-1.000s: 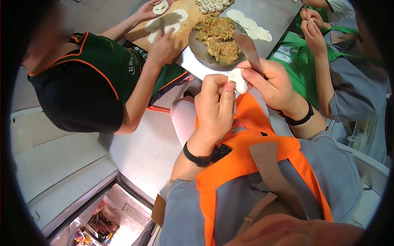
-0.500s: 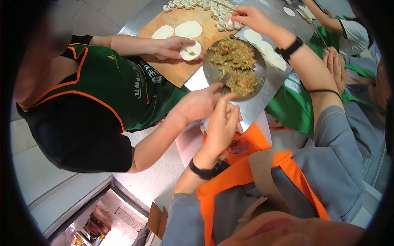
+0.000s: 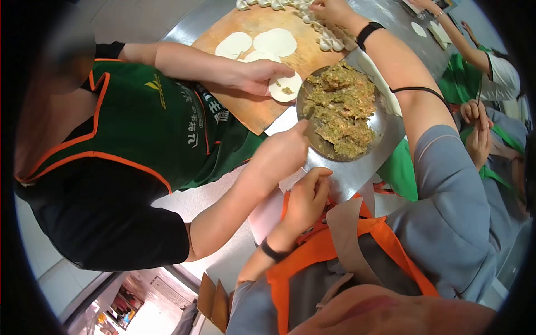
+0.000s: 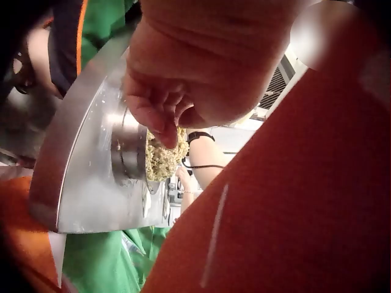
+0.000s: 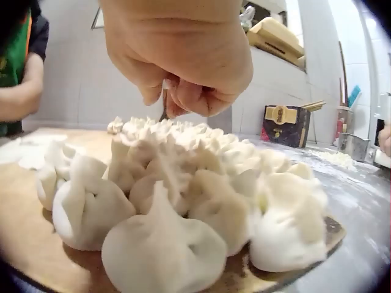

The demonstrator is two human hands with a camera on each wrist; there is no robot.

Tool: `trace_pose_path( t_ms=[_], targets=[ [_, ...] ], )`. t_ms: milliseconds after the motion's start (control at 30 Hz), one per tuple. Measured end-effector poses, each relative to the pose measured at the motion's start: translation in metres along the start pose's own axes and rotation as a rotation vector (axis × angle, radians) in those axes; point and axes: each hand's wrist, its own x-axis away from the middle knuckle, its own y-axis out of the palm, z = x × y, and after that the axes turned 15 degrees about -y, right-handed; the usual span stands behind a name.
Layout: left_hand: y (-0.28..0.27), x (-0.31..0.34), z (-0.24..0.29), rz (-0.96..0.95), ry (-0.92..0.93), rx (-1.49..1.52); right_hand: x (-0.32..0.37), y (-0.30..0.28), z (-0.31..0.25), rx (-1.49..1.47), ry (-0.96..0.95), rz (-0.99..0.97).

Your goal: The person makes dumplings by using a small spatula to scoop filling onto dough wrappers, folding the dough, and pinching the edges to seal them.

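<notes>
My right hand is stretched over the rows of folded dumplings at the board's far end. Its fingers are curled round a flat metal spatula, mostly hidden by the hand in the right wrist view. Near the table's front edge, below the metal bowl, my left hand hangs with loosely bent fingers and nothing in them. Heaped in that bowl is a greenish minced filling.
To the left, a person in a green apron holds a round wrapper with a little filling, the other hand at the bowl. More wrappers lie on the wooden board. A dark box stands behind the dumplings.
The white dumpling has left my hands. My right hand has moved from my chest to the dumpling rows; my left has dropped lower. The neighbour's hand has come to the bowl.
</notes>
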Motion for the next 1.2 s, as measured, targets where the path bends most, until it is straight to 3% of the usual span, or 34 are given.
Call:
trace_pose_path(
  t_ms=[67,133,267,400,433,633,733,833,900,933,1033,1067,1167,1200],
  targets=[
    [0.001,0.0,0.003,-0.024,0.013,-0.006,0.024,-0.029,-0.006,-0.166,0.144,0.099],
    [0.007,0.002,0.003,-0.04,0.03,-0.012,0.041,-0.033,0.101,0.405,-0.186,0.199],
    [0.024,0.012,0.002,-0.034,0.085,-0.092,0.147,-0.041,0.11,0.378,0.248,0.025],
    [0.041,0.027,-0.01,-0.02,0.159,-0.173,0.2,-0.024,0.086,0.177,0.368,0.067],
    [0.045,0.032,-0.013,-0.016,0.165,-0.186,0.207,-0.025,0.079,0.08,0.408,0.056],
    [0.057,0.048,-0.015,-0.151,-0.025,0.107,0.253,-0.063,0.003,-0.392,0.315,0.477],
    [0.072,0.029,-0.016,-0.145,0.078,0.292,0.3,-0.086,-0.087,-0.74,0.293,0.344],
    [0.099,0.017,-0.001,-0.118,0.213,0.534,0.348,-0.078,-0.149,-0.858,0.182,0.155],
    [0.104,0.015,0.008,-0.208,0.112,0.712,0.373,-0.073,-0.172,-0.917,0.21,0.041],
    [0.103,0.014,0.007,-0.24,0.105,0.743,0.383,-0.065,-0.179,-0.894,0.186,0.072],
    [0.093,0.013,-0.015,-0.243,0.067,0.68,0.401,-0.052,-0.146,-0.402,0.005,0.062],
    [0.092,0.011,-0.024,-0.203,0.024,0.652,0.404,-0.05,-0.136,-0.108,-0.147,0.046],
    [0.092,0.002,-0.047,-0.203,-0.058,0.796,0.411,-0.047,-0.12,0.11,-0.23,0.062],
    [0.091,-0.001,-0.052,-0.253,-0.053,0.878,0.411,-0.046,-0.119,0.176,-0.148,-0.022]
  ],
)
